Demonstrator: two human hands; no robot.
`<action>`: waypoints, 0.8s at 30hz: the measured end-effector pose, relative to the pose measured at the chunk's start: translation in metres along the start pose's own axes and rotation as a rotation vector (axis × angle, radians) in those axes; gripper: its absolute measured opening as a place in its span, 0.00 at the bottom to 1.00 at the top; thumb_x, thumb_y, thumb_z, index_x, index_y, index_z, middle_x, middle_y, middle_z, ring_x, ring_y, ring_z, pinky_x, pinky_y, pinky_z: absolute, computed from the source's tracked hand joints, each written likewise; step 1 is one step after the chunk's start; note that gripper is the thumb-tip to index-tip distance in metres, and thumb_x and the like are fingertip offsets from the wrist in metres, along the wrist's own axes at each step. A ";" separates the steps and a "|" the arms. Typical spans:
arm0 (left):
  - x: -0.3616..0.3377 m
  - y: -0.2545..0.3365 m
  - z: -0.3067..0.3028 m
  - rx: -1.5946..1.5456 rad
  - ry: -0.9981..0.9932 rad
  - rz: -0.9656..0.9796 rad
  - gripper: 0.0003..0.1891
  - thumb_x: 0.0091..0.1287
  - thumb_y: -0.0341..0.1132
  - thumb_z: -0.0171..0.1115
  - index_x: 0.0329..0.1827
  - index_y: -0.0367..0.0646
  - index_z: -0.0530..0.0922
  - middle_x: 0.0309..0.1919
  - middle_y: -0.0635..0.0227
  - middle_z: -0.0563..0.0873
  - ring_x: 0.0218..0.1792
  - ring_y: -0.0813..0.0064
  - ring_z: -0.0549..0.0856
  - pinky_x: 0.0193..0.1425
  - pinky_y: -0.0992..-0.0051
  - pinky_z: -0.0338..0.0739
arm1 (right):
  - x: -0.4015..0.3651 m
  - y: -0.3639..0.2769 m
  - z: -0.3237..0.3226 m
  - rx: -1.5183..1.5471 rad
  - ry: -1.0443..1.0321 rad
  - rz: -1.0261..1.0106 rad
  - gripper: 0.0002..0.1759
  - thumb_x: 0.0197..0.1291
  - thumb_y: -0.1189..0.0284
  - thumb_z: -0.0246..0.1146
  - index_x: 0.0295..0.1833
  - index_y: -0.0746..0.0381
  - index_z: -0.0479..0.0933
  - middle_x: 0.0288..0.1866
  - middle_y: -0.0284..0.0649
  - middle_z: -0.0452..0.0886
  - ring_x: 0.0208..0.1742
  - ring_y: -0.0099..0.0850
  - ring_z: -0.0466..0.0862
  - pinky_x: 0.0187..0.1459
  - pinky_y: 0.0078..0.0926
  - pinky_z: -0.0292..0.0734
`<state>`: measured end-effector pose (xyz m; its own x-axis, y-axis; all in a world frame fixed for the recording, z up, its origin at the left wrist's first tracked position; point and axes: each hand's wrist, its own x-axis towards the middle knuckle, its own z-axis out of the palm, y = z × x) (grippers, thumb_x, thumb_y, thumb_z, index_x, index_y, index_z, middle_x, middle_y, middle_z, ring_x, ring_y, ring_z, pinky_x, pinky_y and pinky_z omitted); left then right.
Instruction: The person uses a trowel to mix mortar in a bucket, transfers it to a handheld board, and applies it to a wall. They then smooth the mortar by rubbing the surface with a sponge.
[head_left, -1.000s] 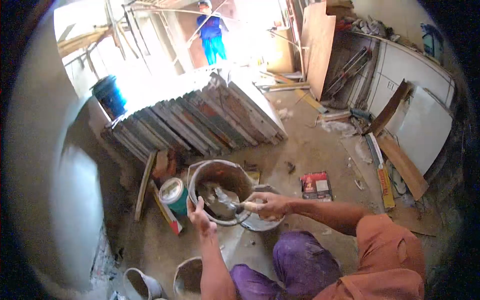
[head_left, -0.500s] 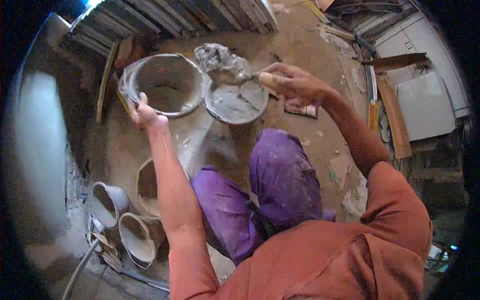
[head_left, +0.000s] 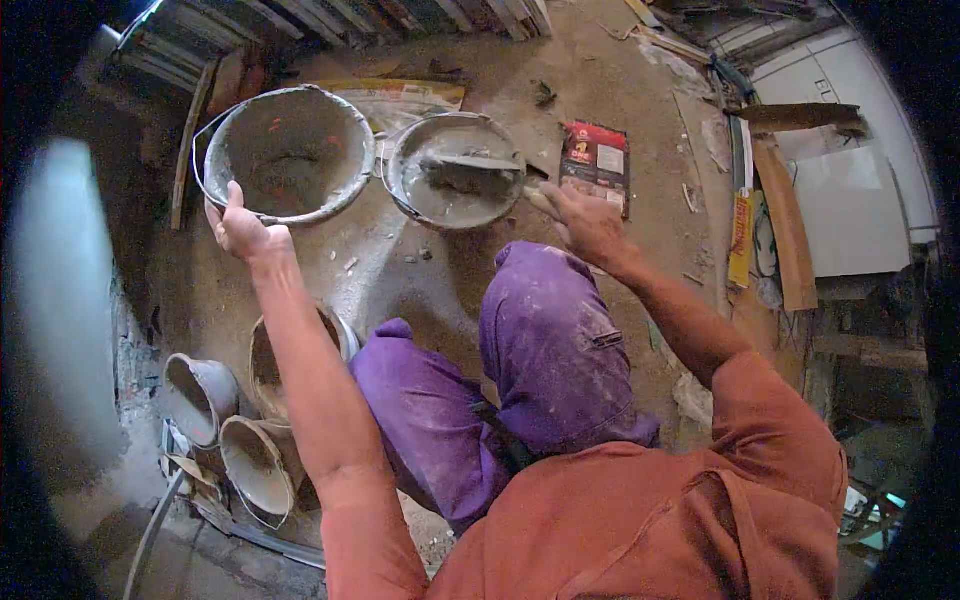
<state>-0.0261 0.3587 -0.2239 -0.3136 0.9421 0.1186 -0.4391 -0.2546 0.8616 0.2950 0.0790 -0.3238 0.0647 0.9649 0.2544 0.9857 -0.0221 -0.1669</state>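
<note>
My left hand (head_left: 247,228) grips the near rim of a large grey-smeared bucket (head_left: 236,150), its thumb over the edge. This bucket is tipped toward me, showing its dirty inside. Touching or close on its right stands a smaller bucket (head_left: 399,190) holding wet grey mortar (head_left: 462,207). My right hand (head_left: 588,222) is closed around the handle of a trowel (head_left: 475,162). The trowel's blade lies over the smaller bucket's opening, at or just above the mortar; exact contact is hard to see.
A red printed bag (head_left: 596,160) lies flat beyond my right hand. Several used buckets (head_left: 205,395) stand by my left forearm. Stacked boards (head_left: 370,18) line the back; a yellow box (head_left: 741,240) and planks (head_left: 785,230) lie at right. Debris dots the floor.
The trowel carried a large lump of mortar above the far side of the smaller bucket; its blade is now lower over that bucket, without the lump. The left hand still holds the large bucket.
</note>
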 end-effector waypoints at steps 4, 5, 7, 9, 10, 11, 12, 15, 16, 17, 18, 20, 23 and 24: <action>-0.004 0.002 0.005 0.005 -0.027 -0.060 0.19 0.67 0.22 0.56 0.62 0.38 0.75 0.57 0.58 0.80 0.56 0.60 0.80 0.63 0.56 0.75 | -0.020 0.020 0.052 -0.168 -0.143 0.267 0.25 0.57 0.74 0.60 0.62 0.53 0.69 0.43 0.49 0.75 0.35 0.46 0.84 0.32 0.45 0.80; -0.005 0.003 0.004 0.027 -0.045 -0.049 0.19 0.67 0.23 0.56 0.62 0.38 0.74 0.57 0.58 0.80 0.56 0.60 0.80 0.63 0.56 0.75 | -0.021 0.025 0.059 -0.219 -0.176 0.298 0.23 0.58 0.76 0.58 0.60 0.54 0.68 0.43 0.50 0.74 0.36 0.45 0.84 0.31 0.45 0.80; -0.003 0.004 0.001 0.062 -0.037 -0.045 0.19 0.68 0.24 0.56 0.63 0.38 0.73 0.57 0.58 0.79 0.55 0.60 0.80 0.63 0.56 0.76 | -0.027 0.038 0.064 -0.206 -0.168 0.291 0.21 0.59 0.75 0.57 0.59 0.55 0.68 0.43 0.50 0.74 0.36 0.46 0.84 0.31 0.46 0.80; 0.003 0.002 -0.006 0.064 -0.042 -0.059 0.19 0.68 0.24 0.56 0.63 0.39 0.73 0.57 0.59 0.79 0.55 0.61 0.80 0.63 0.56 0.76 | -0.045 0.055 0.068 -0.188 -0.159 0.284 0.19 0.60 0.75 0.56 0.58 0.56 0.68 0.43 0.50 0.73 0.36 0.48 0.84 0.32 0.47 0.80; 0.005 0.002 -0.008 0.052 -0.044 -0.064 0.20 0.68 0.25 0.56 0.63 0.39 0.73 0.57 0.59 0.79 0.55 0.61 0.80 0.63 0.56 0.76 | -0.058 0.071 0.066 -0.163 -0.096 0.225 0.19 0.61 0.75 0.55 0.58 0.56 0.68 0.43 0.51 0.74 0.37 0.49 0.84 0.32 0.47 0.80; 0.006 0.003 -0.008 0.052 -0.043 -0.065 0.20 0.68 0.25 0.56 0.63 0.39 0.73 0.57 0.59 0.79 0.55 0.61 0.80 0.63 0.56 0.76 | -0.071 0.087 0.062 -0.140 -0.034 0.167 0.19 0.61 0.75 0.54 0.59 0.56 0.68 0.44 0.51 0.74 0.37 0.50 0.83 0.33 0.47 0.79; 0.005 0.006 -0.006 0.071 -0.051 -0.048 0.19 0.68 0.25 0.57 0.63 0.39 0.73 0.57 0.59 0.79 0.55 0.61 0.80 0.63 0.56 0.75 | -0.082 0.098 0.053 -0.099 -0.058 0.254 0.18 0.62 0.74 0.55 0.59 0.57 0.68 0.44 0.51 0.76 0.38 0.51 0.83 0.33 0.47 0.79; -0.003 0.013 0.001 0.097 -0.056 -0.028 0.19 0.68 0.25 0.58 0.62 0.39 0.74 0.58 0.60 0.79 0.55 0.61 0.79 0.64 0.56 0.74 | -0.113 0.117 0.014 -0.207 -0.131 0.330 0.17 0.64 0.69 0.56 0.58 0.58 0.69 0.45 0.52 0.78 0.39 0.52 0.82 0.34 0.47 0.78; -0.006 0.014 0.003 0.110 -0.062 -0.027 0.19 0.68 0.25 0.58 0.62 0.39 0.74 0.58 0.60 0.79 0.55 0.61 0.79 0.64 0.56 0.74 | -0.118 0.112 0.001 -0.349 -0.180 0.328 0.16 0.66 0.65 0.56 0.57 0.59 0.70 0.45 0.52 0.80 0.40 0.52 0.82 0.35 0.47 0.77; -0.007 0.014 0.006 0.110 -0.061 -0.019 0.19 0.68 0.25 0.58 0.62 0.39 0.74 0.58 0.60 0.79 0.55 0.61 0.79 0.64 0.56 0.74 | -0.116 0.101 -0.013 -0.346 -0.174 0.324 0.16 0.66 0.65 0.56 0.57 0.59 0.70 0.45 0.52 0.80 0.40 0.52 0.82 0.35 0.47 0.77; -0.008 0.014 0.009 0.100 -0.081 -0.018 0.20 0.67 0.25 0.59 0.63 0.39 0.73 0.59 0.60 0.79 0.58 0.62 0.78 0.68 0.59 0.69 | -0.111 0.088 -0.026 -0.144 -0.108 0.346 0.19 0.65 0.60 0.57 0.55 0.59 0.71 0.43 0.53 0.79 0.39 0.52 0.82 0.34 0.47 0.77; -0.011 0.012 0.011 0.095 -0.098 -0.017 0.22 0.66 0.26 0.61 0.64 0.39 0.73 0.60 0.60 0.78 0.61 0.62 0.77 0.72 0.61 0.64 | -0.098 0.073 -0.023 0.063 -0.047 0.363 0.21 0.64 0.54 0.59 0.53 0.59 0.72 0.42 0.55 0.79 0.38 0.51 0.82 0.34 0.47 0.77; -0.007 -0.003 0.012 -0.066 -0.246 -0.107 0.23 0.65 0.27 0.63 0.64 0.43 0.73 0.60 0.62 0.78 0.61 0.60 0.76 0.69 0.56 0.66 | -0.055 0.051 -0.013 0.338 -0.011 0.250 0.27 0.62 0.47 0.59 0.55 0.57 0.72 0.35 0.46 0.78 0.30 0.43 0.80 0.29 0.40 0.76; -0.006 -0.009 0.012 -0.065 -0.245 -0.095 0.23 0.65 0.27 0.63 0.64 0.43 0.73 0.60 0.62 0.78 0.61 0.60 0.76 0.69 0.56 0.66 | -0.030 0.036 -0.036 0.743 -0.361 0.570 0.25 0.63 0.47 0.60 0.53 0.56 0.73 0.30 0.40 0.77 0.24 0.33 0.77 0.23 0.33 0.71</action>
<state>-0.0100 0.3574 -0.2259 -0.0593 0.9851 0.1615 -0.5127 -0.1689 0.8418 0.3347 0.0400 -0.3027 0.3245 0.8854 -0.3327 0.4670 -0.4559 -0.7576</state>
